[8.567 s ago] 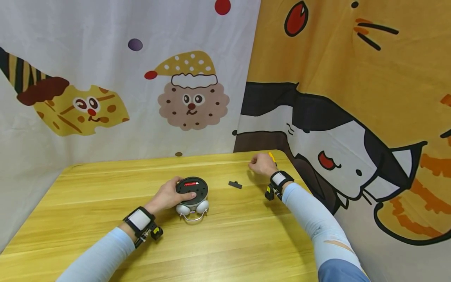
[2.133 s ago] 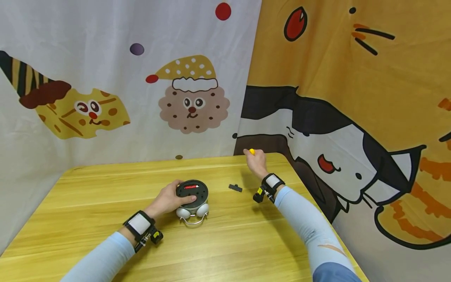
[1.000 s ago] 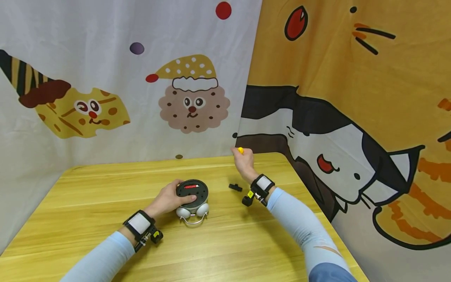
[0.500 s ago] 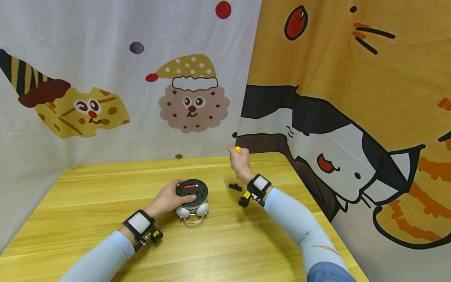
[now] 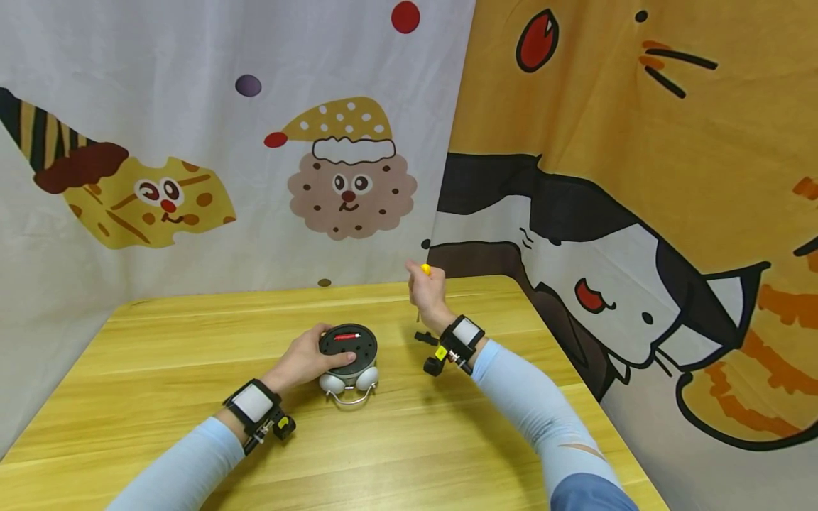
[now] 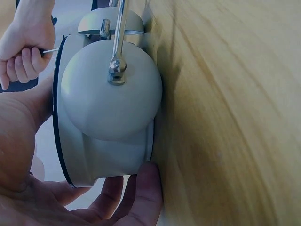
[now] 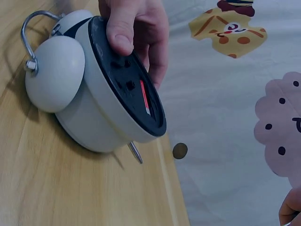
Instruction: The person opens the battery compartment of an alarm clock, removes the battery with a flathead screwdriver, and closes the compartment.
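A twin-bell alarm clock [image 5: 350, 358] lies face down on the table, its black back up and its white bells [image 6: 110, 89] toward the person. My left hand [image 5: 305, 365] grips its side, thumb pressed on the back and fingers around the body. A red battery [image 7: 145, 97] sits in the slot in the back. Above the table, right of the clock, my right hand [image 5: 428, 297] holds a screwdriver in its fist; the yellow handle end [image 5: 425, 269] shows on top and the thin shaft [image 6: 51, 50] points down. A small black battery cover [image 5: 426, 337] lies close under this hand.
The wooden table [image 5: 211, 341] extends to a cartoon-printed curtain [image 5: 192, 262] along the back and right. A thin metal leg [image 7: 135, 153] sticks out from the clock's body. Cameras [image 5: 434, 365] are strapped to both wrists.
The right hand has lifted the screwdriver off the far right of the table and carried it left, toward the clock, above the battery cover. The left hand and clock stay put.
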The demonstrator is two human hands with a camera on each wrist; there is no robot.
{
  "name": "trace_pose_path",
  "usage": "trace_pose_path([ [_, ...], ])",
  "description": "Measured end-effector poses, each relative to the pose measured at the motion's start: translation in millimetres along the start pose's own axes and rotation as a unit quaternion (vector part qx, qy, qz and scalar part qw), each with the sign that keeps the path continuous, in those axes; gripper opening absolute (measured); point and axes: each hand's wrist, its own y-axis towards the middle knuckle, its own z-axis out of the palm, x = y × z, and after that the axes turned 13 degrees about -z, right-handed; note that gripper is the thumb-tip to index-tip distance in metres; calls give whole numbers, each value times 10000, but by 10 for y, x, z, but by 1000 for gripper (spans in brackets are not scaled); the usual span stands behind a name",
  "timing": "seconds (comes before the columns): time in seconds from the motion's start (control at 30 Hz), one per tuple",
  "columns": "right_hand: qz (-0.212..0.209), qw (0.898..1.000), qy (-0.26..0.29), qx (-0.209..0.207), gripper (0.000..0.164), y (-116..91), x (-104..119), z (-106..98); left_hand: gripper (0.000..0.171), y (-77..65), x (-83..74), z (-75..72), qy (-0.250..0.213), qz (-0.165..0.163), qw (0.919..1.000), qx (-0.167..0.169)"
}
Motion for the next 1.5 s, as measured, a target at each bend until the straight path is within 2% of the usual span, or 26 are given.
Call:
trace_pose_path([
  [0.17, 29, 9999, 126, 52, 61, -25, -5, 28, 91, 2, 17, 6, 9, 13, 10000, -20],
  [0.4, -167, 9991, 309, 246, 63, -43, 8, 69, 91, 3, 13, -1, -28, 27, 10000, 4],
  [0.77, -173, 9983, 519, 213, 57, -68, 17, 173, 93, 10, 19, 7, -34, -11, 10000, -11],
  [1.07, -74, 9978, 610, 231, 56, -70, 18, 245, 96, 15, 10, 8, -20, -39, 10000, -15],
  [1.33, 261, 9915, 1084, 669, 58, -83, -2, 309, 94, 19, 18, 19, 3, -40, 10000, -32],
  [1.5, 327, 9869, 1397, 739, 61, -88, -21, 358, 93, 21, 15, 20, -1, -17, 10000, -51],
])
